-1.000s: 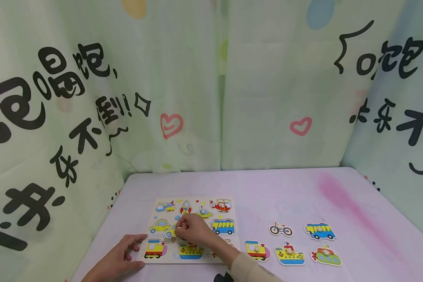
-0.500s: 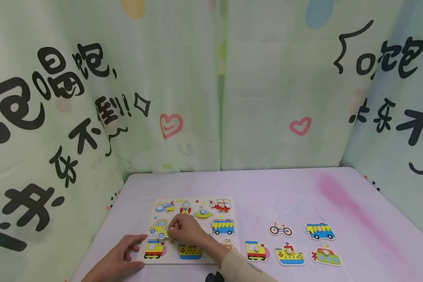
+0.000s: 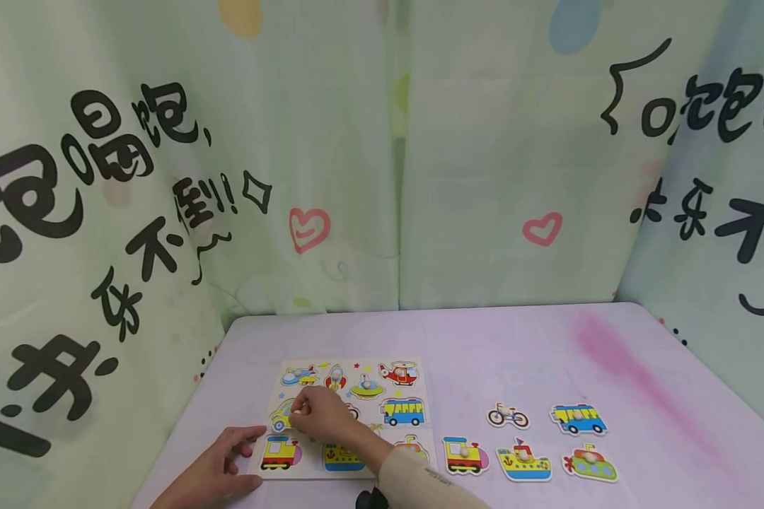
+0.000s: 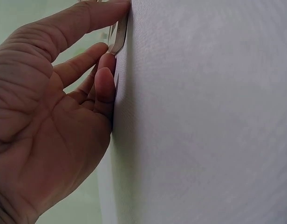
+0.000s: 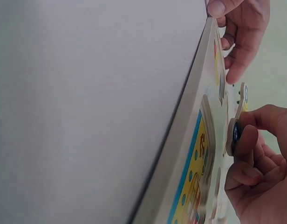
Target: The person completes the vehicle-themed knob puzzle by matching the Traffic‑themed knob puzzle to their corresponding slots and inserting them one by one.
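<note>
My right hand pinches the yellow car piece between thumb and fingertips, over the left side of the wooden puzzle board. In the right wrist view the car piece is tilted and stands off the board's face; part of it is hidden by my fingers. My left hand rests against the board's left edge, its thumb at the near corner and its index finger farther up. Pictures of a train, a ship and a bus show on the board. A plane, a rocket, a saucer and a helicopter line its far row.
Loose pieces lie right of the board: a bicycle, a bus, a train, a ship and a submarine. A pale cloth covers the table. Printed curtains hang behind.
My right hand has moved left across the board with the yellow car piece, uncovering part of the board's middle. My left hand has stayed at the board's edge.
</note>
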A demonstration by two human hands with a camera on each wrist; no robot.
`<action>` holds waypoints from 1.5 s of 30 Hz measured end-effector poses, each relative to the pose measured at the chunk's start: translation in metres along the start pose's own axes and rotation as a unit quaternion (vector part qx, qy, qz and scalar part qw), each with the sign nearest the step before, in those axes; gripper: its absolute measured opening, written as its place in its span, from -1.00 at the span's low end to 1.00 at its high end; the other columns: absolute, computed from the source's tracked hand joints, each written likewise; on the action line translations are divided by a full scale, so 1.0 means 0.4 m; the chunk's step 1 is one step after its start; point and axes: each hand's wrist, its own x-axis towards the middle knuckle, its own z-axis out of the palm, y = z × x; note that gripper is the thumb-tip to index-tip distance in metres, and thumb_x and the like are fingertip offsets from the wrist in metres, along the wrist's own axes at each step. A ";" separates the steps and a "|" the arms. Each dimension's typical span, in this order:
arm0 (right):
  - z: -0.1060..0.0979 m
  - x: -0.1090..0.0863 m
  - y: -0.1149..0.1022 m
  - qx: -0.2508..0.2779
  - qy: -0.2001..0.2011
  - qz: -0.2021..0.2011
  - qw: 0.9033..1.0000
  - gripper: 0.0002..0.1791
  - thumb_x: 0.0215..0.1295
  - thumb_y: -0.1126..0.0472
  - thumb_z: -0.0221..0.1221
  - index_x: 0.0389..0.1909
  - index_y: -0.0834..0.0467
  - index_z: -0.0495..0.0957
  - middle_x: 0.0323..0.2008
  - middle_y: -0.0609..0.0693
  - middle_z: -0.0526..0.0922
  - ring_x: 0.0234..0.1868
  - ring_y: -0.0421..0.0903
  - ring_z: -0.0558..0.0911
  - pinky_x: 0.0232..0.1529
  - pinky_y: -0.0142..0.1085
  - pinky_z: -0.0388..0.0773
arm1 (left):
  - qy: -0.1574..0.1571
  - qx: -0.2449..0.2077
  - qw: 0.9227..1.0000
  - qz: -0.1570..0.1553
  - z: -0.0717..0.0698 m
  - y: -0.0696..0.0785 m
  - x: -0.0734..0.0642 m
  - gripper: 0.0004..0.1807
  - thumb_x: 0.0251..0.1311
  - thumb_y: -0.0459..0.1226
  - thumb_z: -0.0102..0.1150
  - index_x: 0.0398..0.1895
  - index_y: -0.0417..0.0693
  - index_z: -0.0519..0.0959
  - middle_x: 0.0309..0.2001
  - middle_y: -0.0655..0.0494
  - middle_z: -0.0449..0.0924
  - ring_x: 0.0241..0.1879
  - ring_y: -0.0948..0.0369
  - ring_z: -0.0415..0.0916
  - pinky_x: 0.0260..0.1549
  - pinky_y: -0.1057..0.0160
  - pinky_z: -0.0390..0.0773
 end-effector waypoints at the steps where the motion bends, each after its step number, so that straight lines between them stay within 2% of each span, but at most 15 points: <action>1: 0.001 0.002 -0.003 -0.001 0.001 0.001 1.000 -0.92 0.32 0.25 0.30 -0.33 0.08 0.57 -0.55 -0.13 0.46 -0.60 -0.24 0.46 -0.57 -0.44 0.35 | 0.000 0.002 1.000 0.003 -0.001 0.000 0.000 -0.12 -0.05 -0.22 0.62 0.40 -0.05 0.42 -0.04 0.06 0.37 -0.16 0.14 0.35 -0.29 0.34 0.45; 9: 0.014 0.019 -0.010 -0.011 0.014 0.008 1.000 -0.92 0.31 0.25 0.29 -0.31 0.09 0.55 -0.52 -0.12 0.45 -0.57 -0.23 0.46 -0.57 -0.43 0.38 | -0.015 0.001 1.000 0.023 -0.017 -0.003 -0.002 -0.06 -0.10 -0.12 0.64 0.41 -0.03 0.39 0.02 0.05 0.38 -0.09 0.11 0.36 -0.23 0.33 0.52; 14: 0.024 0.036 -0.014 -0.013 0.021 0.029 0.999 -0.90 0.33 0.21 0.30 -0.32 0.06 0.55 -0.51 -0.11 0.46 -0.58 -0.20 0.48 -0.60 -0.42 0.41 | -0.029 -0.002 0.998 0.048 -0.022 -0.010 -0.003 -0.06 -0.04 -0.09 0.61 0.43 -0.10 0.37 0.04 0.04 0.37 -0.06 0.10 0.35 -0.24 0.37 0.48; 20: 0.032 0.051 -0.015 -0.041 0.022 0.035 0.998 -0.90 0.32 0.22 0.30 -0.33 0.07 0.54 -0.50 -0.11 0.47 -0.57 -0.19 0.47 -0.63 -0.40 0.39 | -0.035 0.001 0.997 0.071 -0.019 -0.022 0.000 -0.07 0.01 -0.06 0.58 0.44 -0.10 0.36 0.03 0.04 0.36 -0.08 0.12 0.34 -0.26 0.41 0.42; 24: 0.036 0.059 -0.006 -0.062 0.024 0.044 0.997 -0.89 0.32 0.21 0.30 -0.34 0.07 0.54 -0.47 -0.12 0.48 -0.58 -0.18 0.48 -0.64 -0.40 0.38 | -0.032 0.000 0.997 0.069 -0.014 -0.024 0.001 -0.07 0.00 -0.07 0.59 0.43 -0.12 0.36 0.03 0.04 0.37 -0.08 0.12 0.34 -0.26 0.40 0.44; 31: 0.029 0.064 -0.012 -0.084 0.026 0.043 0.995 -0.90 0.32 0.22 0.31 -0.34 0.11 0.58 -0.44 -0.12 0.48 -0.47 -0.20 0.46 -0.51 -0.39 0.38 | -0.024 -0.001 0.999 0.045 -0.012 -0.016 -0.001 -0.07 -0.05 -0.13 0.62 0.42 -0.07 0.38 -0.01 0.04 0.37 -0.10 0.11 0.35 -0.25 0.36 0.48; 39: 0.044 0.077 -0.007 -0.090 0.008 0.056 0.994 -0.92 0.34 0.20 0.29 -0.31 0.09 0.58 -0.39 -0.12 0.50 -0.54 -0.20 0.49 -0.64 -0.41 0.42 | -0.020 -0.002 0.999 0.043 -0.011 -0.014 -0.002 -0.08 -0.06 -0.17 0.63 0.42 -0.10 0.39 0.00 0.04 0.36 -0.09 0.11 0.35 -0.26 0.38 0.47; 45: 0.040 0.058 -0.016 -0.075 0.009 0.055 0.996 -0.92 0.36 0.20 0.28 -0.23 0.12 0.58 -0.38 -0.09 0.51 -0.62 -0.15 0.50 -0.67 -0.39 0.45 | -0.027 0.001 0.998 0.050 -0.013 -0.018 0.002 -0.10 -0.01 -0.17 0.60 0.42 -0.11 0.37 0.01 0.03 0.35 -0.09 0.11 0.34 -0.27 0.38 0.44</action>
